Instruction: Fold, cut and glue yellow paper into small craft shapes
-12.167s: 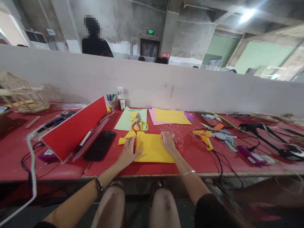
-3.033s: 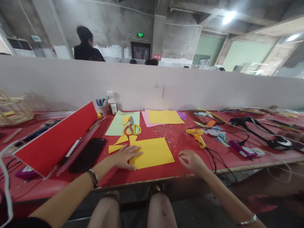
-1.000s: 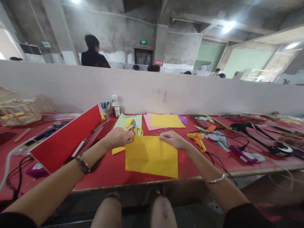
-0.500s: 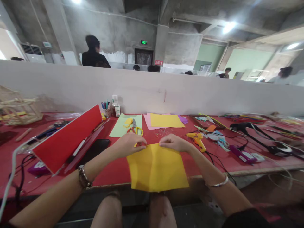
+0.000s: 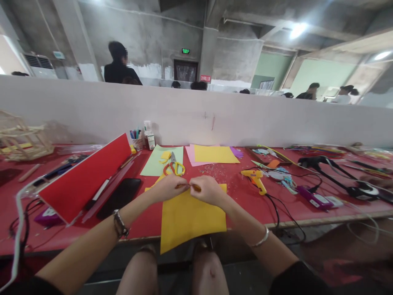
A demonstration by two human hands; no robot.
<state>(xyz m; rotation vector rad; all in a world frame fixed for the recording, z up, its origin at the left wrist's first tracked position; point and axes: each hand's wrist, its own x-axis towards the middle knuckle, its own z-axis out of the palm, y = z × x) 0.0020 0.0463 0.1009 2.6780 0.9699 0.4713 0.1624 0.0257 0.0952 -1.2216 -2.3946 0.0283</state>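
A yellow paper sheet (image 5: 190, 217) hangs over the near edge of the red table (image 5: 245, 205). My left hand (image 5: 168, 187) and my right hand (image 5: 206, 189) pinch its top edge close together near the middle, fingers closed on the paper. Small yellow paper scraps (image 5: 153, 185) lie just behind my left hand. Orange-and-yellow scissors (image 5: 174, 166) rest on a light green sheet (image 5: 159, 162) beyond my hands.
A red board (image 5: 86, 178) leans at the left over a black phone (image 5: 118, 197). A yellow glue gun (image 5: 254, 178) with a cord lies to the right, beside craft clutter and cables. Pink and yellow sheets (image 5: 211, 154) lie at the back. A white partition (image 5: 215, 119) runs behind, with people beyond.
My hands have moved together along the sheet's top edge, now nearly touching. The sheet has shifted slightly left and sits a little farther back on the table.
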